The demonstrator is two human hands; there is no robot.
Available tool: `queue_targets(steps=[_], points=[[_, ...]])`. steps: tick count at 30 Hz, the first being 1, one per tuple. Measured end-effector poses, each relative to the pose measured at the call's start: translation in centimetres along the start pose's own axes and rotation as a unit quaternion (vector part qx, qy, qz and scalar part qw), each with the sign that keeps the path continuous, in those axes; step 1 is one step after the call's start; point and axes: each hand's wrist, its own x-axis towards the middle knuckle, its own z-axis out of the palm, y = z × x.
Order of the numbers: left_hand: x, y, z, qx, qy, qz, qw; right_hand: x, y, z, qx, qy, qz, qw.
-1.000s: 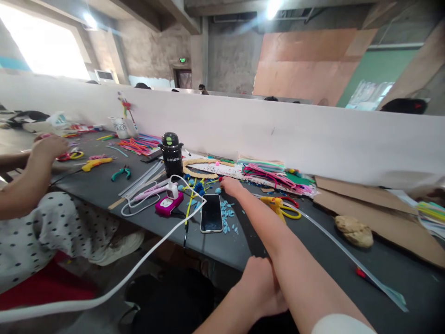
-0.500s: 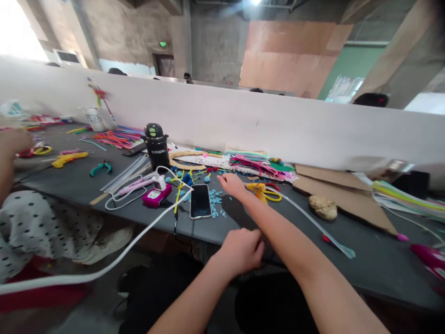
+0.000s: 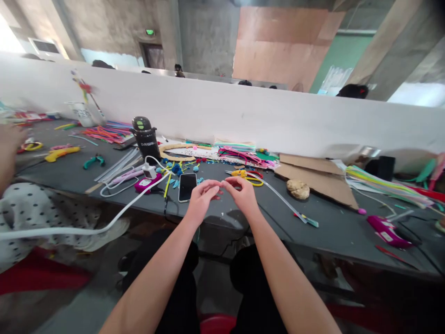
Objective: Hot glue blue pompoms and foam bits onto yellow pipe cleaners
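Note:
Over the table's front part, my left hand [image 3: 203, 199] and my right hand [image 3: 242, 194] meet at the fingertips. The fingers of each are curled and pinched together; whatever lies between them is too small to make out. A phone [image 3: 187, 187] lies flat just left of my left hand, with light blue bits [image 3: 174, 183] around it. Behind my right hand are a yellow glue gun [image 3: 239, 173] and yellow-handled scissors [image 3: 256, 181], close to a clear strip [image 3: 283, 199].
A black bottle [image 3: 146, 144] stands at the back left, near a magenta power block [image 3: 148, 183] with a white cable. Cardboard [image 3: 320, 185] and a tan lump [image 3: 298, 189] lie to the right. Another person's hand [image 3: 12, 137] is at the far left.
My left hand has risen from the table's front edge, and my right hand has drawn back towards it, so their fingertips now meet. The view has shifted slightly to the right.

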Motion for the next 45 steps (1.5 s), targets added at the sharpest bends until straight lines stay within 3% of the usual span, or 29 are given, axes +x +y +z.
queue_targets(steps=[8, 18, 22, 25, 28, 30, 32, 34, 39, 45], points=[[-0.5, 1.6, -0.5, -0.076, -0.020, 0.026, 0.997, -0.6, -1.4, -1.3, 0.073, -0.040, 0.008, 0.997], [-0.3, 2.9, -1.4, 0.106, -0.070, 0.061, 0.990, -1.2, -0.7, -1.9, 0.078, -0.052, 0.034, 0.995], [-0.3, 3.1, -1.1, 0.093, -0.063, 0.078, 0.991, -1.2, -0.9, -1.9, 0.214, -0.083, 0.117, 0.966], [-0.4, 3.3, -0.9, 0.057, -0.041, 0.080, 0.994, -1.2, -1.1, -2.2, 0.321, -0.162, 0.195, 0.912], [-0.5, 3.6, -0.9, 0.017, -0.036, 0.107, 0.993, -1.5, -1.2, -2.6, 0.358, -0.276, 0.212, 0.867], [-0.5, 3.9, -0.9, 0.005, -0.074, 0.146, 0.986, -1.8, -1.0, -2.7, 0.428, -0.394, 0.189, 0.791], [-0.6, 4.1, -0.6, 0.004, -0.130, 0.189, 0.973, -2.3, -0.7, -2.5, 0.511, -0.506, 0.131, 0.682], [-0.9, 4.4, -0.2, -0.008, -0.178, 0.206, 0.962, -2.7, -0.3, -2.0, 0.563, -0.572, 0.078, 0.591], [-1.5, 4.7, 0.8, -0.023, -0.198, 0.233, 0.952, -3.2, 0.6, -0.3, 0.614, -0.644, 0.040, 0.454], [-2.0, 4.7, 0.4, -0.032, -0.199, 0.231, 0.952, -3.6, 0.8, 1.0, 0.640, -0.673, 0.029, 0.368]])
